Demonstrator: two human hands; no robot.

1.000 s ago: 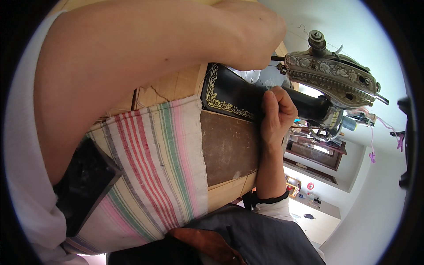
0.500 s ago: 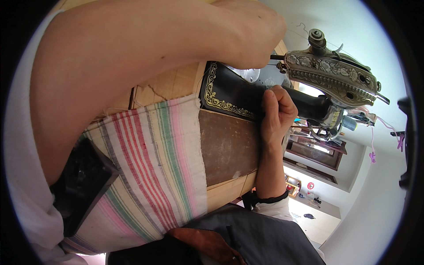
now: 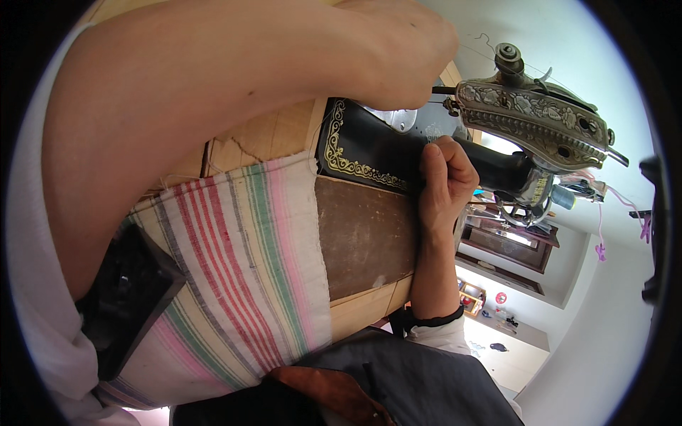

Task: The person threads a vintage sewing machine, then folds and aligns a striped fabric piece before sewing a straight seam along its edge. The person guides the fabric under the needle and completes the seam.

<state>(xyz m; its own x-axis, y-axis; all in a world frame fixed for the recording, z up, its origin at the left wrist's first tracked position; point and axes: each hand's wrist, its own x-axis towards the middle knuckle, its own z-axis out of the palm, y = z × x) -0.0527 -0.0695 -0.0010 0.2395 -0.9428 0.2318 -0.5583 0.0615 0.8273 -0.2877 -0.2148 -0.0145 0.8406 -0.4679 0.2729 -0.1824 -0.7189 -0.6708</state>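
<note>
Both hands work at the needle end of a sewing machine (image 3: 526, 135). Right hand (image 3: 444, 177) rests on the black machine bed (image 3: 369, 153), its grip narrow, fingers curled in as if pinching something small; what it pinches is hidden, perhaps thread, though I cannot tell. Left hand (image 3: 398, 57) reaches across from above and sits right against the metal faceplate (image 3: 529, 113); its fingertips are turned away, so the state of its grip cannot be told.

A striped cloth (image 3: 241, 277) lies on the wooden table (image 3: 362, 234) just left of the bed, one edge touching it, not under the needle. A dark box (image 3: 124, 298) sits at the cloth's far left corner.

Judging by the hands, the step looks like threading or setting up at the needle, with sewing not yet begun. The next move would call for fine fingertip control close to the needle and a steady hold on the thread, then sliding the cloth onto the bed.
</note>
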